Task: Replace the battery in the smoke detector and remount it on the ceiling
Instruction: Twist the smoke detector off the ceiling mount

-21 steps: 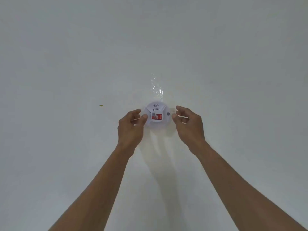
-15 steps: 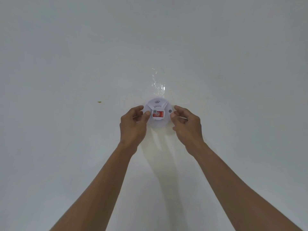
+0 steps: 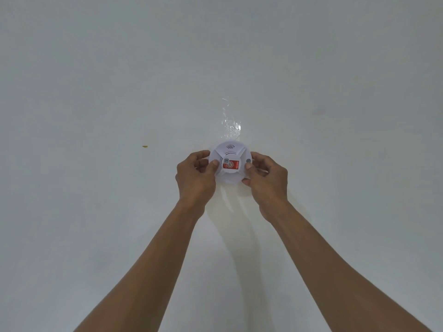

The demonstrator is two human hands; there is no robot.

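A round white smoke detector (image 3: 230, 152) with a red sticker at its centre sits against the white ceiling (image 3: 119, 80). My left hand (image 3: 195, 178) grips its left rim, thumb on the face. On the other side my right hand (image 3: 266, 180) holds the right rim, thumb near a small grey button. Both arms reach up from below. The detector's back and any mount behind it are hidden.
A crinkled strip of clear tape (image 3: 230, 121) is stuck to the ceiling just above the detector. A small yellow speck (image 3: 144, 146) marks the ceiling to the left. The arms cast shadows on the ceiling below the detector.
Both hands have closed in on the detector's rim; the right hand, apart from it before, now grips its right side. The detector's face appears slightly turned.
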